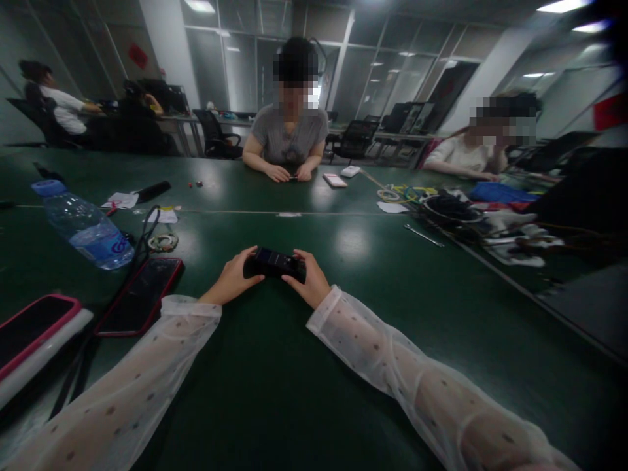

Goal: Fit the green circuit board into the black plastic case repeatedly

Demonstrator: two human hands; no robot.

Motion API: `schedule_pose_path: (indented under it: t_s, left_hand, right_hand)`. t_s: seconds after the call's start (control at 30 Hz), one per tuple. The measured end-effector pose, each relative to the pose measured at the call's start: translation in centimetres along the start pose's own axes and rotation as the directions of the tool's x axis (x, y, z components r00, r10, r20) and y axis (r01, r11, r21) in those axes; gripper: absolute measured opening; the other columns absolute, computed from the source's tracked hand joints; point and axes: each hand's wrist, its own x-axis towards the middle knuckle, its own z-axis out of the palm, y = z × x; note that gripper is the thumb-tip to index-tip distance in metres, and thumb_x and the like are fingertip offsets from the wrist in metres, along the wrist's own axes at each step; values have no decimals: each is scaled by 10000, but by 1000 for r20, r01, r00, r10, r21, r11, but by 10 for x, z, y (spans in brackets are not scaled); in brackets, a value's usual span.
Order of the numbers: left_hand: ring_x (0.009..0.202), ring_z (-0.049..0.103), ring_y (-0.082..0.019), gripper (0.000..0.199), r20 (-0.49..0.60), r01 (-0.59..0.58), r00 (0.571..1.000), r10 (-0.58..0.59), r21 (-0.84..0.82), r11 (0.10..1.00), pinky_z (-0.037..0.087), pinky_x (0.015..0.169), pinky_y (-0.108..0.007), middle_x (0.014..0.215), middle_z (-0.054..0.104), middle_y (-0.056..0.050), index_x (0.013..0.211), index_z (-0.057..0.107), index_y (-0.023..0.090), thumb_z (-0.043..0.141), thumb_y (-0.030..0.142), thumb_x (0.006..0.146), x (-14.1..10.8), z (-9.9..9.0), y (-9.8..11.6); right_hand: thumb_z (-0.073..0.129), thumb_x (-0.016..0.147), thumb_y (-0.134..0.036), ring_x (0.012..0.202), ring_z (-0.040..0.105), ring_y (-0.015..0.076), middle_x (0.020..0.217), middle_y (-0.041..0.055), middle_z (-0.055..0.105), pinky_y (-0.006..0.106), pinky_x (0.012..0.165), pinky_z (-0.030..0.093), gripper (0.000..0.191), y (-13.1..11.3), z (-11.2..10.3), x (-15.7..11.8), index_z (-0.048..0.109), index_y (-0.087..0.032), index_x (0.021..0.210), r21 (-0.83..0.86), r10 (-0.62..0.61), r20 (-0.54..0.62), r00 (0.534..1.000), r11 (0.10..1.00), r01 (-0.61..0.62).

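Observation:
A small black handheld device (275,263) with a little dark screen and some buttons is held between both my hands over the green table. My left hand (234,278) is closed round its left end, thumb along the near edge. On the opposite end my right hand (314,278) grips it in the same way. Its underside is hidden, so I cannot tell whether it rests on the table. Left of my left hand lies a phone in a red case (140,297), screen up and dark.
A water bottle (93,229), a bracelet-like ring (163,243) and another pink-cased phone (36,327) are at left. At right are a wrench (424,235) and heaped cables (451,209). A person (289,137) sits opposite, hands on the green table (275,392); others sit farther off.

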Motion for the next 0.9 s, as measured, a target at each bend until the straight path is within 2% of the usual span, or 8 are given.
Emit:
schedule_pose_path:
  t_s: [0.17, 0.37, 0.5, 0.7, 0.9]
  left_hand:
    - [1180, 520, -309, 775, -3, 9, 1000, -9, 26, 1000, 383, 985, -540, 1283, 537, -124, 1381, 343, 248, 721, 386, 719, 0, -2, 2]
    - [1194, 491, -313, 739, 1, -42, 999, 43, 82, 996, 389, 987, -507, 1295, 533, -117, 1338, 418, 225, 733, 429, 700, -4, -4, 6]
    - [1197, 488, -318, 740, -4, -28, 1000, 29, 98, 995, 390, 987, -498, 1285, 540, -135, 1309, 451, 199, 741, 458, 679, -6, -4, 6]
    - [1171, 526, -312, 758, 17, -10, 1000, 11, -16, 1000, 395, 989, -492, 1241, 575, -134, 1258, 495, 200, 790, 443, 605, -17, -5, 4]
    - [1109, 576, -285, 730, 16, -13, 1000, 15, -77, 997, 414, 974, -463, 1191, 610, -126, 1238, 503, 177, 792, 410, 610, -46, -7, 14]
  right_hand:
    - [715, 742, -287, 1137, 547, 265, 1213, 126, 539, 476, 972, 457, 619, 1, 0, 1, 401, -198, 1268, 9, 28, 84, 996, 1000, -29]
    - [736, 712, -281, 1119, 567, 263, 1164, 104, 574, 494, 944, 463, 621, 1, 1, 0, 425, -211, 1246, 18, 29, 111, 993, 999, -31]
    - [750, 694, -288, 1097, 579, 258, 1148, 107, 587, 475, 925, 468, 605, -3, -1, -2, 452, -201, 1213, 10, 21, 112, 994, 1000, -22]
    - [728, 703, -232, 1052, 604, 236, 1115, 90, 608, 448, 925, 467, 556, -15, -4, -16, 458, -200, 1188, -1, 19, 102, 995, 1000, -19]
    - [707, 706, -251, 1019, 617, 236, 1108, 109, 616, 430, 903, 477, 547, -29, -6, -38, 457, -174, 1186, 24, -25, 119, 993, 999, 23]
